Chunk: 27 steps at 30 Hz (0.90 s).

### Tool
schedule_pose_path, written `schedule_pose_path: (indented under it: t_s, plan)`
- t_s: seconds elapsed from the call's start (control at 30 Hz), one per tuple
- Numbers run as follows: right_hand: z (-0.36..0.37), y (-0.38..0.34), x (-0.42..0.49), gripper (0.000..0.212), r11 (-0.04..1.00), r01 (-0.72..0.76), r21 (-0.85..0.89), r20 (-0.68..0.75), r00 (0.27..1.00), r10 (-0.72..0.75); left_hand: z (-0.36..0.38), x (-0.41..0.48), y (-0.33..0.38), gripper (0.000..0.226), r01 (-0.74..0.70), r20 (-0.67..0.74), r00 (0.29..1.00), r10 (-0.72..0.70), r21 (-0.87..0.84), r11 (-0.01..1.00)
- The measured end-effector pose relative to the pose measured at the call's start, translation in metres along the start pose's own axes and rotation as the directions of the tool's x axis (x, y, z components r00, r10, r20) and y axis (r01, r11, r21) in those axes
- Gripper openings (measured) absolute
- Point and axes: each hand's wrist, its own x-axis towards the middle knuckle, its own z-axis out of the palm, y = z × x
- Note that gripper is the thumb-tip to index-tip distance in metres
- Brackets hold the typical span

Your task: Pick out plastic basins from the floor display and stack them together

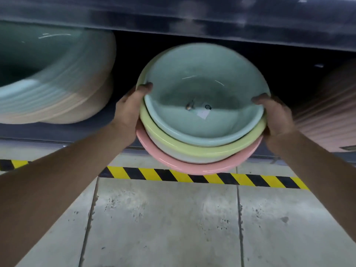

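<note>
Three nested basins are held above the floor: green basin (202, 112) inside yellow basin (192, 150) inside pink basin (192, 168). Opposite rims are gripped by left hand (131, 110) and right hand (275, 116), thumbs hooked over the green rim, other fingers hidden beneath. Dark open space is noted beyond the thumbs, under the shelf edge (192, 26). A tilted basin stack (63, 89) lies well left of the left thumb.
</note>
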Motion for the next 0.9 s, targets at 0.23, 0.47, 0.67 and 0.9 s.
schedule_pose_path:
  t_s: [0.23,0.47,0.67,0.9]
  plan:
    - [0.014,0.0,0.038,0.025,0.999,0.035,0.004,-0.025,0.999,-0.034,0.03,0.032,0.001,0.033,-0.134,-0.033,0.991,0.133,-0.048,0.99]
    - [0.022,-0.019,0.059,0.007,0.997,0.062,-0.054,-0.048,0.997,-0.065,0.047,0.052,0.011,0.023,-0.179,-0.041,0.983,0.178,-0.019,0.984]
    - [0.019,-0.021,0.059,0.05,0.929,0.078,-0.363,-0.039,0.994,-0.099,0.043,0.039,0.019,0.052,-0.057,-0.031,0.998,0.061,0.104,0.993]
    - [-0.014,-0.012,-0.038,0.059,0.713,0.093,-0.695,0.112,0.993,-0.021,0.007,-0.032,0.031,0.045,0.206,0.068,0.966,-0.25,0.382,0.901]
